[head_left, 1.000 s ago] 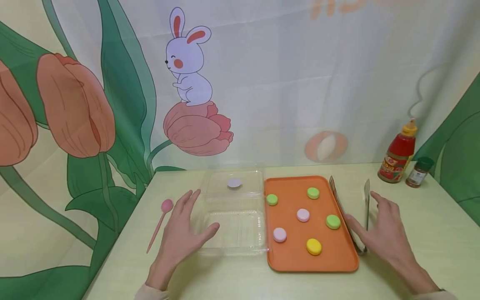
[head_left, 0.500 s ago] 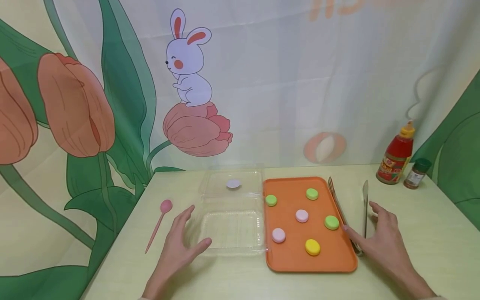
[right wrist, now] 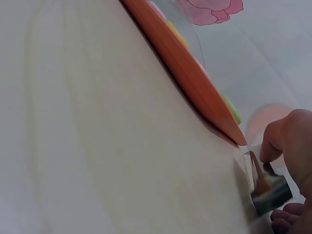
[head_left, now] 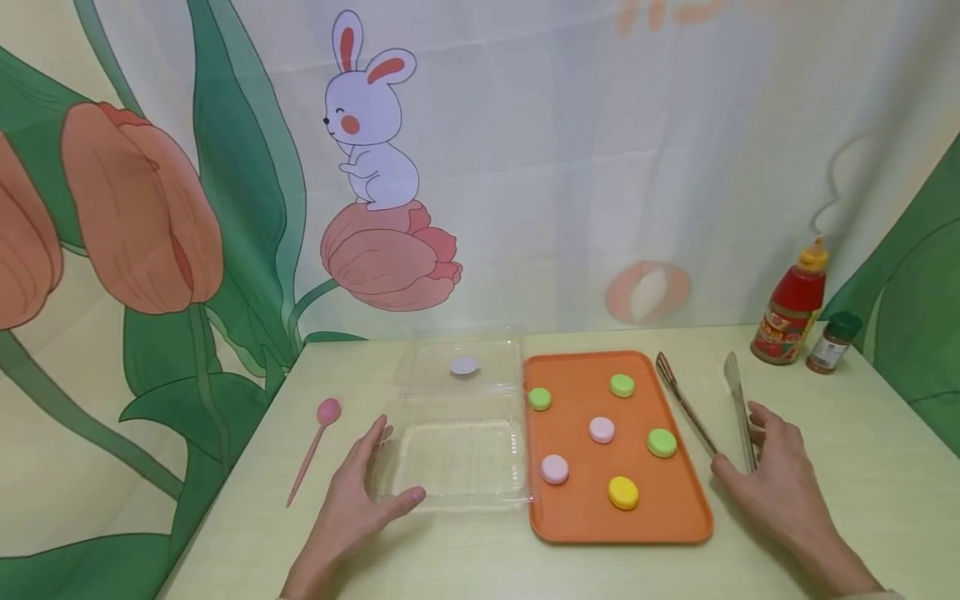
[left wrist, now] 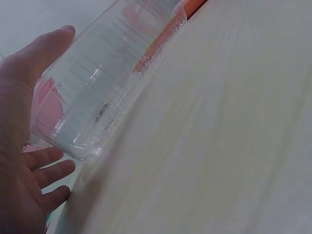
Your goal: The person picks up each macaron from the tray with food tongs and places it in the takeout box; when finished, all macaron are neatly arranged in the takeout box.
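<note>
My right hand [head_left: 780, 483] grips the metal tongs [head_left: 688, 408] to the right of the orange tray [head_left: 622, 531]. The thumb lies at one arm and the fingers at the other, with the tongs' tips spread apart and pointing away; my hand hides their joined end. On the tray lie several macarons, among them a yellow one [head_left: 623, 492] and a green one [head_left: 662, 442]. At the left corner of a clear hinged plastic box [head_left: 480, 500], my left hand [head_left: 352, 504] is spread with relaxed fingers. In the left wrist view its thumb and fingers flank the box [left wrist: 92, 83]; contact is unclear.
The box's lid [head_left: 427, 367] is folded back, with a pale oval sticker [head_left: 464, 366] on it. A pink spoon [head_left: 313, 450] lies at the left. Towards the back right stand a red sauce bottle [head_left: 791, 312] and a small spice jar [head_left: 832, 343]. A printed curtain [head_left: 525, 167] hangs behind.
The right hand has taken hold of the tongs and shifted them rightwards, away from the tray's edge. My left hand has drawn back a little towards me, beside the box.
</note>
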A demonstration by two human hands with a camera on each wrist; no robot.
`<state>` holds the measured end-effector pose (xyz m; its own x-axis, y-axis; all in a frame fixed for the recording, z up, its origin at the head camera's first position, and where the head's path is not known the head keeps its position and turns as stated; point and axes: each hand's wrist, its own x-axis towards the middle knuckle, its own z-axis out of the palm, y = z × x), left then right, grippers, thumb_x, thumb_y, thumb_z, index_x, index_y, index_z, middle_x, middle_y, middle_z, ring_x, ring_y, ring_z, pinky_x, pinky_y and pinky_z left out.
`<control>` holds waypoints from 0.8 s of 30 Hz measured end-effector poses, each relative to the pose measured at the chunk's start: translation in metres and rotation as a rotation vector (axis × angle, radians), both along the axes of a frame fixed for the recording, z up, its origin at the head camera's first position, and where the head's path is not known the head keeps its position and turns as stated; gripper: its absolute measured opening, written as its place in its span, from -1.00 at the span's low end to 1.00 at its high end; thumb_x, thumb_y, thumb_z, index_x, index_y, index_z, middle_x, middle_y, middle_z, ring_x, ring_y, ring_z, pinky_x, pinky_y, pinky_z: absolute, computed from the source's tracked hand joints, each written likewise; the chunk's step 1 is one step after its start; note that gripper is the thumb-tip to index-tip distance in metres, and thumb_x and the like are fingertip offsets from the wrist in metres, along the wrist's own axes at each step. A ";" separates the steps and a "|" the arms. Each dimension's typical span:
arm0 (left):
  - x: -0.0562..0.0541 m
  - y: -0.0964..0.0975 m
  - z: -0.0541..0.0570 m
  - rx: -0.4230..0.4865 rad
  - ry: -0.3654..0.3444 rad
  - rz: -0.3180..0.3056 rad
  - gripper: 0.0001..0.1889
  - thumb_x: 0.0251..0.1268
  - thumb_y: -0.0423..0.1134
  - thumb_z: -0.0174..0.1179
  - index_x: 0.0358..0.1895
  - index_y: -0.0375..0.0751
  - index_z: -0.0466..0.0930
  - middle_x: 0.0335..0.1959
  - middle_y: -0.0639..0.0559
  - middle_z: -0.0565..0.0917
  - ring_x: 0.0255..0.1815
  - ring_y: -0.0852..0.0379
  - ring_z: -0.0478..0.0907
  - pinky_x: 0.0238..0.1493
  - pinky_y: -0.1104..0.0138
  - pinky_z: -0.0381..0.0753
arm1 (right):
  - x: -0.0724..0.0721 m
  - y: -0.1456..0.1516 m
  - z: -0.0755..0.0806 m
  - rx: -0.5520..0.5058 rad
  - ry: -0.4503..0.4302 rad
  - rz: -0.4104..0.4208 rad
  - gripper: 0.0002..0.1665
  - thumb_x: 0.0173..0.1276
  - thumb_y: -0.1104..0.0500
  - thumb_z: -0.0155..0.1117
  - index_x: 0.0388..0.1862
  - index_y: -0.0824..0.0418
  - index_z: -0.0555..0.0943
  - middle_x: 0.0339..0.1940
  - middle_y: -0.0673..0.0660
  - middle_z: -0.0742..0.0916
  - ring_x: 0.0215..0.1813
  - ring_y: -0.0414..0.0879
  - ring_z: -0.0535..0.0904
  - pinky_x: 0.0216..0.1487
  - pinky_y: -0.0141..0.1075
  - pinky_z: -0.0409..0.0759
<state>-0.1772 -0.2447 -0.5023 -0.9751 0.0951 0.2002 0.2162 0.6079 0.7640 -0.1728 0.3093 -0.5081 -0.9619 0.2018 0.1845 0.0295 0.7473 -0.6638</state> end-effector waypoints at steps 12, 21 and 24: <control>0.000 0.000 -0.002 0.037 0.001 -0.019 0.29 0.08 0.09 0.76 0.83 0.02 0.11 0.70 -0.07 0.45 0.61 -0.20 0.51 0.66 -0.18 0.41 | -0.003 0.007 -0.005 0.059 -0.046 -0.118 0.30 0.54 -0.28 0.46 0.69 0.66 0.08 0.35 0.65 0.35 0.29 0.48 0.37 0.19 0.41 0.54; -0.001 -0.001 -0.002 0.048 -0.012 -0.014 0.30 0.09 0.09 0.76 0.83 0.00 0.10 0.71 -0.04 0.43 0.64 -0.16 0.49 0.69 -0.13 0.37 | -0.009 0.006 -0.006 0.088 -0.097 -0.162 0.24 0.53 -0.32 0.44 0.58 0.71 0.25 0.30 0.65 0.35 0.33 0.52 0.28 0.19 0.42 0.47; 0.000 -0.002 -0.002 0.055 -0.016 -0.013 0.29 0.09 0.08 0.77 0.83 0.02 0.11 0.71 -0.05 0.44 0.63 -0.15 0.50 0.69 -0.14 0.38 | -0.009 0.006 -0.007 0.093 -0.084 -0.150 0.17 0.55 -0.27 0.44 0.54 0.72 0.30 0.28 0.64 0.37 0.33 0.53 0.29 0.20 0.44 0.45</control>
<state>-0.1776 -0.2462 -0.5044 -0.9771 0.0969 0.1895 0.2108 0.5618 0.8000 -0.1818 0.3148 -0.5155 -0.9353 0.3295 0.1292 0.1972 0.7884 -0.5827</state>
